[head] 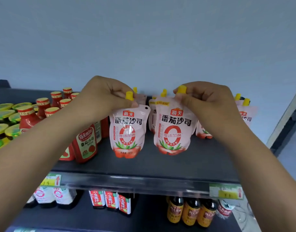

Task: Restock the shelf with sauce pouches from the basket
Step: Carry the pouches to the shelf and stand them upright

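Two pink-and-white tomato sauce pouches with yellow caps stand on the dark top shelf [160, 166]. My left hand [105, 96] pinches the top of the left pouch [128, 131] beside its cap. My right hand [205, 99] grips the top of the right pouch [172, 131] just under its cap. Both pouches hang upright with their bottoms touching or just above the shelf. More of the same pouches [244, 114] stand behind, at the back and right. The basket is out of sight.
Red ketchup bottles [85, 141] and green-lidded jars [3, 114] fill the shelf's left side. A clear price rail [135, 183] with yellow tags runs along the shelf's front edge. Below are more sauce bottles [192, 213]. A dark upright [288, 124] stands at right.
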Demonstrator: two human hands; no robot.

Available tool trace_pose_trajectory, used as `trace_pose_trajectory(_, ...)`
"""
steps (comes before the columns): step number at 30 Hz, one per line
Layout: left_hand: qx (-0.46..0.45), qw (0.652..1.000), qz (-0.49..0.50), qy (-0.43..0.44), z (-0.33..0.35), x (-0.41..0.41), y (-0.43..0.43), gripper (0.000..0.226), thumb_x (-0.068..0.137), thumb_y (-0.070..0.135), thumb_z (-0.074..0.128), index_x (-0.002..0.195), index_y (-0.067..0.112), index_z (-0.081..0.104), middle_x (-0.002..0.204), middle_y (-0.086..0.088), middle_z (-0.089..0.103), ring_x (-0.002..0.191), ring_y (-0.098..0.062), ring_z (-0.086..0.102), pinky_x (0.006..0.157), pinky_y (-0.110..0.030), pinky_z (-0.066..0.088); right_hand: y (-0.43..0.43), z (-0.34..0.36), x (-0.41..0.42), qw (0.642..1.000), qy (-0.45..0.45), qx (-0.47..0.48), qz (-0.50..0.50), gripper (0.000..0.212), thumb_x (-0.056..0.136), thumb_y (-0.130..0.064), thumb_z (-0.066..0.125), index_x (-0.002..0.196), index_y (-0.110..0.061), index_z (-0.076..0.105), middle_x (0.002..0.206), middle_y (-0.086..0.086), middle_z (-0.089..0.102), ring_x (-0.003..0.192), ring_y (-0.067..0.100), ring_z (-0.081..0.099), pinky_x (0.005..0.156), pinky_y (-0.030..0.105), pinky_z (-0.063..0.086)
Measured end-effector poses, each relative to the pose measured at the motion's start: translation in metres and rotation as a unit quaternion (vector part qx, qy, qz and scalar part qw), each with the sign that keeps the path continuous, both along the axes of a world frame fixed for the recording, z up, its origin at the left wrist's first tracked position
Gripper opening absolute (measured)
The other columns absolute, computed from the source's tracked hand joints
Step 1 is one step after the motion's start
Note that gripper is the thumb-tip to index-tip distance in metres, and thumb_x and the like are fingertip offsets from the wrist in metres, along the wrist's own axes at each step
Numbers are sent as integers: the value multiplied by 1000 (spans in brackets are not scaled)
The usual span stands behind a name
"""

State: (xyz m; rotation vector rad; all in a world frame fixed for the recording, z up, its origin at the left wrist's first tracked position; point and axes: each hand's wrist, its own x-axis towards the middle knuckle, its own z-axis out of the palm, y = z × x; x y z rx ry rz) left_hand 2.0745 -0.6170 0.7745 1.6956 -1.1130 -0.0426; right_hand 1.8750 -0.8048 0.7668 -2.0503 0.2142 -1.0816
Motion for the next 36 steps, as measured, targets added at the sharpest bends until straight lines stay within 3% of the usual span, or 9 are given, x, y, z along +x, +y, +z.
trace_pose_trajectory(3,38,999,9,-15,5,21,-8,18,72,20,90,89,21,82,79,5,80,76,-6,76,67,-17,60,3,2,15,1000,9,-10,-5,7,95,-16,74,95,-20,80,87,0,79,83,17,77,74,29,61)
trace_pose_trajectory(7,68,997,16,-28,13,44,-18,17,71,23,91,85,22,82,78,5,79,74,-4,74,71,-18,57,6,2,27,999,32,-13,4,7,95,-20,74,96,-19,80,87,2,80,84,19,77,76,35,62)
trace_pose_trajectory(12,127,989,26,-72,11,64,-34,14,70,22,92,80,20,82,70,6,75,61,1,64,58,-11,48,11,-1,34,999,37,-11,15,11,95,-15,73,92,-23,81,88,-3,81,84,14,79,78,36,63)
trace_pose_trajectory(15,186,970,47,-151,3,73,-40,17,71,30,91,80,19,81,66,10,69,66,-7,62,62,-23,48,19,-8,40,998,50,-5,26,9,95,-13,73,94,-18,80,87,1,81,84,19,79,77,41,63)
trace_pose_trajectory(19,233,941,76,-232,-3,76,-52,23,72,37,88,84,20,80,77,2,71,80,-20,67,78,-40,57,18,-7,42,998,60,-15,32,7,95,-10,73,97,-10,79,91,15,78,90,35,75,80,54,59)
trace_pose_trajectory(22,239,929,83,-272,-5,82,-55,20,73,37,85,87,25,79,79,4,70,83,-21,67,78,-42,57,20,-9,44,997,63,-12,37,8,95,-8,73,99,-10,80,92,15,79,92,36,75,81,54,60)
trace_pose_trajectory(26,222,941,64,-248,-8,90,-58,16,74,30,86,88,25,80,80,5,70,84,-21,68,76,-39,56,20,-14,46,997,66,-13,36,9,94,-9,73,98,-13,80,93,11,79,91,30,75,78,41,60)
trace_pose_trajectory(32,225,950,52,-212,-11,99,-63,15,76,26,85,90,22,80,84,1,74,85,-21,69,80,-42,57,17,-20,52,996,86,-19,29,12,94,-12,74,99,-2,77,96,27,73,96,47,69,79,58,57)
trace_pose_trajectory(36,231,949,44,-208,-10,101,-63,15,77,28,84,90,24,79,84,2,74,84,-19,69,80,-41,57,16,-21,57,996,83,-23,28,7,94,-12,75,98,-13,80,92,15,79,94,39,73,81,55,59)
